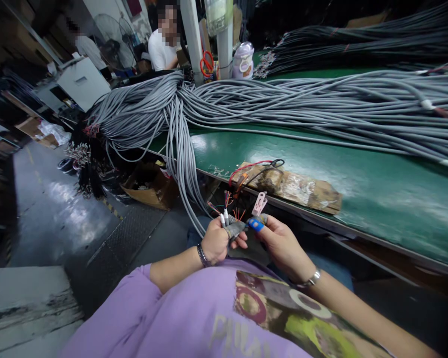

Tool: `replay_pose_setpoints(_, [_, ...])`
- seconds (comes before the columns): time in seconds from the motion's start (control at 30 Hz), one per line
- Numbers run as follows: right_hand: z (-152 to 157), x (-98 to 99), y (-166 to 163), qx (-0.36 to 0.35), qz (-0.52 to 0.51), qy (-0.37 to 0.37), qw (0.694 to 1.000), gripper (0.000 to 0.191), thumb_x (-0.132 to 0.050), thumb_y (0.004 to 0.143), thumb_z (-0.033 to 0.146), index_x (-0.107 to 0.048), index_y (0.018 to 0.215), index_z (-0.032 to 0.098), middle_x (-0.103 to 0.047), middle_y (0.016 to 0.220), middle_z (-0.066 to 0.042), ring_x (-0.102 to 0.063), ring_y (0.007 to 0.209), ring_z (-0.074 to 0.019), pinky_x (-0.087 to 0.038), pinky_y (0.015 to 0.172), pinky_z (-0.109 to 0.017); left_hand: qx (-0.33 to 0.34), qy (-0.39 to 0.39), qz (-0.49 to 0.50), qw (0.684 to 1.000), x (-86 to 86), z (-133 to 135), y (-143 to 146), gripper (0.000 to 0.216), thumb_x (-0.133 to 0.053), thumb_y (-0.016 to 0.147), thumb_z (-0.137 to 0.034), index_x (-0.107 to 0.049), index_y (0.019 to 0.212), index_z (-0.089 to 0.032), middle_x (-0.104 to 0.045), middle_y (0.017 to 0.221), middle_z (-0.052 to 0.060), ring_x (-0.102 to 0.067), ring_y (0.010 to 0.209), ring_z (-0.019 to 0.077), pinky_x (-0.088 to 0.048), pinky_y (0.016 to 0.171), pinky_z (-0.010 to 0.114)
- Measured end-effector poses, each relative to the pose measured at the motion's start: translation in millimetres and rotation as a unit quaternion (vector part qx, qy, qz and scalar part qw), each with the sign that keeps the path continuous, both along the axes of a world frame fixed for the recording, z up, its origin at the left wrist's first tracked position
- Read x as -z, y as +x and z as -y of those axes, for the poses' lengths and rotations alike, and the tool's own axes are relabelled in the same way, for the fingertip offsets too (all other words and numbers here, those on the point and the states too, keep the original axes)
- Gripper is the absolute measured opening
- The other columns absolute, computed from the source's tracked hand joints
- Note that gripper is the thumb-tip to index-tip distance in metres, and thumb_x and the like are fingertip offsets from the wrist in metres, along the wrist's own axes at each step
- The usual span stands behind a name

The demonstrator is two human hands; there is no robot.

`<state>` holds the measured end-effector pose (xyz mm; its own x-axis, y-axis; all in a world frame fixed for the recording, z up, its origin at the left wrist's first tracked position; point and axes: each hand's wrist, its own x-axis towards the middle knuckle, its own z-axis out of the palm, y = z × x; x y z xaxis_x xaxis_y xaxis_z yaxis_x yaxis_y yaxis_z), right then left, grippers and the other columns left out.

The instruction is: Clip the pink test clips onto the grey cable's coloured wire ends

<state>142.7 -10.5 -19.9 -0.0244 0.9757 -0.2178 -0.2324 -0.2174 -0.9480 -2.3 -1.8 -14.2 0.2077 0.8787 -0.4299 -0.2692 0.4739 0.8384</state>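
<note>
My left hand (217,242) is closed around the end of a grey cable (189,199), whose thin coloured wires (228,200) fan out above my fingers. My right hand (279,242), with blue tape on one fingertip, pinches a small pink tool (260,203) close to those wires. Both hands hover in front of the edge of the green table (321,164). A taped, worn pad (294,185) with a red and a black lead lies on the table just beyond them.
A thick bundle of grey cables (302,102) stretches across the table and hangs off its left end. Dark cables (358,42) lie farther back. A cardboard box (149,186) sits on the floor. Two people sit in the background near a white machine (83,82).
</note>
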Motion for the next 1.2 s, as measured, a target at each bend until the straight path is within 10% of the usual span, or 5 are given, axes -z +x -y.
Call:
replay_pose_setpoints(1.0, [-29.3, 8.0, 22.4, -0.078, -0.164, -0.090, 0.979, 0.049, -0.069, 0.068, 0.069, -0.065, 0.079, 0.021, -0.064, 0.072, -0.003, -0.053, 0.057, -0.0152, -0.048, 0.058, -0.031, 0.185, -0.012, -0.005, 0.983, -21.2, -11.9, -10.8, 0.046, -0.081, 0.054, -0.051, -0.058, 0.067, -0.013, -0.061, 0.051, 0.001, -0.054, 0.035, 0.0095, -0.024, 0.031, 0.017])
replay_pose_setpoints(1.2, [-34.5, -2.8, 11.0, -0.003, -0.060, 0.029, 0.998, 0.050, -0.068, 0.070, 0.070, -0.060, 0.065, 0.021, -0.052, 0.057, 0.002, -0.044, 0.053, -0.0134, -0.041, 0.054, -0.028, 0.235, -0.041, 0.026, 0.971, -21.3, -27.8, -7.8, 0.044, -0.083, 0.052, -0.046, -0.057, 0.066, -0.014, -0.061, 0.049, 0.001, -0.049, 0.032, 0.0082, -0.025, 0.030, 0.017])
